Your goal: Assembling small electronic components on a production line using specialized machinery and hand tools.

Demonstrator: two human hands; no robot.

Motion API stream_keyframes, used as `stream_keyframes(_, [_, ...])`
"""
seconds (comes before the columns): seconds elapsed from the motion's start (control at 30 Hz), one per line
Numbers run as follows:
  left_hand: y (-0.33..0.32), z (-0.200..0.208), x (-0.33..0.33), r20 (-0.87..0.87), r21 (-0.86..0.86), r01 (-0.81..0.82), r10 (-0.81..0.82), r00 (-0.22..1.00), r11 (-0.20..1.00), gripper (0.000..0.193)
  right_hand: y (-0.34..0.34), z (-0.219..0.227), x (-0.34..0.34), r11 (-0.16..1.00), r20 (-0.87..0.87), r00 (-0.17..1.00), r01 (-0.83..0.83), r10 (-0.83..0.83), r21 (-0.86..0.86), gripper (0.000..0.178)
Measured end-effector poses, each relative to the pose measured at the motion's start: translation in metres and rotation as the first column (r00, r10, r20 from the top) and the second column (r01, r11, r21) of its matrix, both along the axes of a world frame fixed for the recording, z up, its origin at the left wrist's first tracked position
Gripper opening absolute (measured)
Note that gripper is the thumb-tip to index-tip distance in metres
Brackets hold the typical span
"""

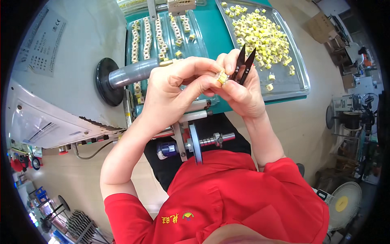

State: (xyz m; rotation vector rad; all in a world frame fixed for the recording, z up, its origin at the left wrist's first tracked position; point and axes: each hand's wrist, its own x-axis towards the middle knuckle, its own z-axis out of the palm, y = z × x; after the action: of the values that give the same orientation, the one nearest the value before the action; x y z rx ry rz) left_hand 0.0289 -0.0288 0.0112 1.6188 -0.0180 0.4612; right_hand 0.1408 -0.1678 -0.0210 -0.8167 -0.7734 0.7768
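Note:
A small yellow-wrapped transformer (222,77) with thin metal pins is pinched between the fingertips of my left hand (172,87). My right hand (245,91) meets it from the other side, its thumb and forefinger at the part's edge. Black thread snips (245,65) are tucked in the right hand's fingers, their two pointed blades apart and aimed away from me. Past my hands, a metal tray (298,77) carries a loose heap of similar yellow transformers (264,34). Clear plastic trays (197,44) at the left hold more of them in rows.
A large grey machine (73,53) fills the left side, its spindle (134,72) reaching toward my left wrist. Below my hands sits a shaft with a spring and a pale blue wheel (195,144). A green mat (215,24) covers the table. A fan (344,205) stands at lower right.

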Motion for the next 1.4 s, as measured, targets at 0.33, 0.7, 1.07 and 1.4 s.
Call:
stream_keyframes(0.33, [0.001,-0.001,-0.002,0.107,0.322,-0.139,0.110,0.988,0.937,0.016,0.000,0.022,-0.002,0.984,0.177,0.983,0.082,-0.054,-0.155,0.023])
stream_keyframes(0.7, [-0.004,0.003,-0.002,-0.063,-0.034,-0.099,0.096,0.993,0.995,0.012,0.000,0.019,-0.007,0.921,0.484,0.837,0.364,-0.256,-0.141,0.020])
stream_keyframes(1.07, [0.006,0.008,-0.006,-0.056,-0.320,0.114,-0.139,0.989,0.940,0.015,0.002,0.029,0.001,0.874,0.708,0.556,0.450,-0.436,0.185,0.026])
stream_keyframes(1.4, [0.003,0.007,-0.009,0.020,-0.260,0.096,-0.095,0.995,0.961,0.014,0.007,0.024,-0.011,0.887,0.673,0.602,0.422,-0.430,0.189,0.029])
